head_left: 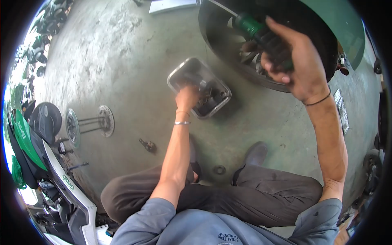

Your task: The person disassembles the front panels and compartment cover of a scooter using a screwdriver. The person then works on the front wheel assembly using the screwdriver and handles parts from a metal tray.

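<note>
My right hand point(305, 61) is raised at the upper right, its fingers wrapped around the green and black handle of a screwdriver point(250, 25). The metal shaft points to the upper left, above a wheel with a black tyre point(214, 43). My left hand point(187, 99) reaches into a metal tray point(225, 101) on the floor. Dark and metallic small parts point(207, 96) lie inside the tray. Motion blur and the tray's contents obscure my left fingers, so their grip does not show.
Two discs joined by rods point(92, 122) stand on the floor at left. A small black part point(148, 145) and a dark ring point(219, 169) lie near my feet. A green and white scooter body point(77, 192) is at lower left. A white flat object point(169, 5) lies at the top.
</note>
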Tool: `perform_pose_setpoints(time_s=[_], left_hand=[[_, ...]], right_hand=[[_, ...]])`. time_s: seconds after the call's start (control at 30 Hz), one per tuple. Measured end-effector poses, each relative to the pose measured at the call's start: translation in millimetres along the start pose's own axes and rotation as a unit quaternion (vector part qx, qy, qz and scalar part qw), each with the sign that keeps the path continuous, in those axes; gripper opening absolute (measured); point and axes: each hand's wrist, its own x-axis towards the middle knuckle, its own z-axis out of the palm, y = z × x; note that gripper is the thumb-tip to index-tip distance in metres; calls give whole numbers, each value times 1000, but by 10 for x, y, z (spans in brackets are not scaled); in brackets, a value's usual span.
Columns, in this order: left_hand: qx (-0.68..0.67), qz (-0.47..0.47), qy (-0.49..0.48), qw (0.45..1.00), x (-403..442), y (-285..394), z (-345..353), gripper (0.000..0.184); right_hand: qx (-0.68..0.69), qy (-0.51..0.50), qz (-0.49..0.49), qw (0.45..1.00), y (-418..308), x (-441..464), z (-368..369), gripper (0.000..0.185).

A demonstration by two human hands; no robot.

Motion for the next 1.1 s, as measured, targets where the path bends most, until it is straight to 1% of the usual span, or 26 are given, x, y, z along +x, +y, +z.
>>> perform_pose_setpoints(time_s=[0.03, 0.07, 0.1, 0.13, 0.17, 0.33, 0.37, 0.4, 0.43, 0.47, 0.53, 0.57, 0.6, 0.63, 0.67, 0.7, 0.73, 0.8, 0.83, 0.87, 0.9, 0.93, 1.0, 1.03, 1.07, 1.1], left_hand=[[-10, -12, -4, 1000, 75, -108, 107, 32], [-3, -15, -3, 1000, 70, -99, 106, 35], [6, -21, -12, 1000, 63, -67, 75, 36], [9, -13, -12, 1000, 73, -77, 90, 37], [16, -5, -13, 1000, 83, -96, 106, 37], [17, 29, 6, 999, 110, -41, 171, 34], [17, 19, 14, 1000, 103, -21, 185, 34], [17, 9, 19, 1000, 66, -11, 206, 33], [23, 16, 12, 1000, 37, -30, 236, 33], [27, 14, 21, 999, 52, -28, 249, 33], [35, 17, 27, 999, 56, 7, 263, 33], [33, 16, 25, 999, 37, 20, 250, 33], [31, 14, 25, 999, 35, 23, 235, 32], [35, 15, 26, 999, 36, 29, 229, 32], [33, 22, 27, 999, 32, 37, 231, 32], [31, 28, 28, 999, 32, 34, 237, 32], [33, 28, 29, 999, 32, 25, 241, 32], [27, 35, 36, 998, 31, 26, 254, 30], [28, 34, 35, 998, 22, 27, 256, 30], [32, 30, 30, 999, 15, 33, 257, 30], [36, 27, 25, 999, 10, 41, 266, 29], [35, 29, 25, 999, 23, 25, 294, 29], [49, 60, 35, 996, 60, -46, 360, 27], [50, 59, 34, 996, 62, -55, 374, 27], [47, 68, 31, 996, 71, -66, 384, 27], [43, 77, 29, 996, 83, -84, 388, 27]], right_hand=[[-132, 12, -16, 991, -33, -4, 49, 48], [-261, 28, -19, 965, -39, -8, 47, 50], [-362, 75, -241, 897, 137, 72, -14, 47], [-419, 93, -339, 837, 195, 78, -17, 44], [-471, 128, -430, 759, 258, 82, -19, 41], [-495, 153, -425, 742, 118, 67, -50, 31], [-268, 78, -227, 933, 38, 87, -91, 33], [0, -9, -2, 1000, -33, 64, -90, 36], [42, -3, 13, 999, -62, 23, -59, 43], [47, 7, 10, 999, -68, 8, -69, 43], [-111, -9, -38, 993, -30, 19, -91, 39], [-292, 103, -342, 887, 305, 243, -61, 33], [-289, 107, -342, 888, 298, 186, -69, 33], [-416, 125, -394, 810, 304, 112, -65, 30], [-533, 140, -435, 712, 294, 61, -63, 28], [-559, 130, -434, 694, 264, 55, -60, 25], [-557, 131, -434, 696, 261, 73, -56, 25], [-445, 80, -357, 817, 202, 109, -43, 26], [-444, 80, -356, 818, 141, 117, -44, 26], [-211, 34, -189, 959, 63, 124, -61, 28], [44, -15, -2, 999, -6, 106, -63, 30], [44, -13, -3, 999, -12, 85, -61, 30], [-146, 8, -91, 985, -2, 39, -51, 31], [-325, 70, -296, 895, 147, 122, -5, 35], [-323, 70, -295, 896, 292, 161, -39, 35], [-446, 109, -376, 805, 340, 118, -26, 32]])
